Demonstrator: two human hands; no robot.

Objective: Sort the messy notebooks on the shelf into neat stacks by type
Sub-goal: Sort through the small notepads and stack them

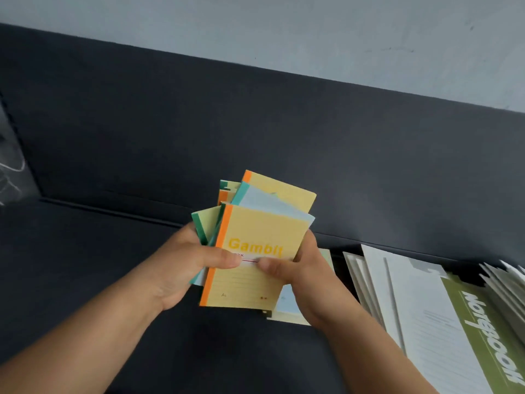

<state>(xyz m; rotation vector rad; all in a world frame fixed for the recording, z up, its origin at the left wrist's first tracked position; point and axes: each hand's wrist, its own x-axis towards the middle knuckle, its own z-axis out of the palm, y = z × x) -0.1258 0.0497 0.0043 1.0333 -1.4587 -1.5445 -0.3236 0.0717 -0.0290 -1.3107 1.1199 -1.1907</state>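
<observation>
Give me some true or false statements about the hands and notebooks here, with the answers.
1. The left hand and right hand both grip the small notebooks. True.
2. The top notebook reads Gambit. True.
3. Its spine is blue. False: it is orange.
4. The small notebooks are squared up. False: they are fanned unevenly.
5. The green notebook lies at the left. False: it lies at the right.
</observation>
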